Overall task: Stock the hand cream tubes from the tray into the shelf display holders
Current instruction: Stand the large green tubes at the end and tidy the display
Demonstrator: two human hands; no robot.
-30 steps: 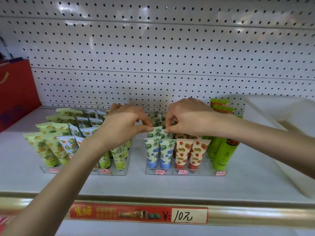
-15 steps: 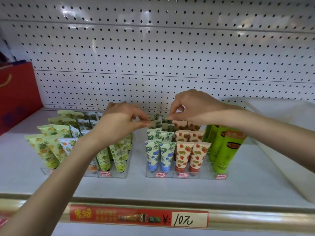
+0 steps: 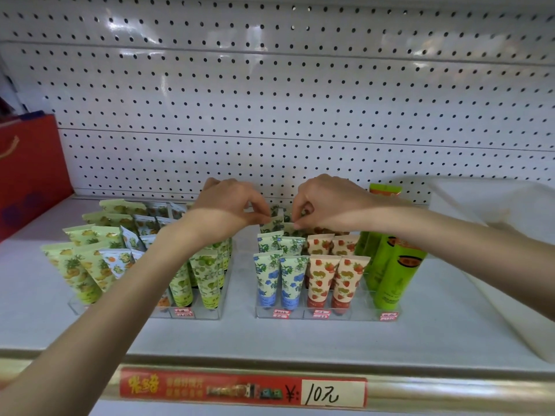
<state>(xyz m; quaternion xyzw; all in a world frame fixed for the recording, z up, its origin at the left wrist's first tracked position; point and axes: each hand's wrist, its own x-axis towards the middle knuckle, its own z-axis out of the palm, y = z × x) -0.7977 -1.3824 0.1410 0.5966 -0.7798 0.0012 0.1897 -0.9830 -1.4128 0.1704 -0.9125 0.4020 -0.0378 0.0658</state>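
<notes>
Head view: we reach both arms over the shelf point(image 3: 300, 334). Our left hand point(image 3: 228, 205) pinches the top edge of a blue-flower tube point(image 3: 271, 226) between thumb and forefinger, and our right hand point(image 3: 327, 202) pinches a second tube point(image 3: 289, 229) just beside it. Both stand upright in a back row of the right holder point(image 3: 354, 316), beside the strawberry tubes point(image 3: 336, 277). The white tray point(image 3: 510, 265) sits at far right.
</notes>
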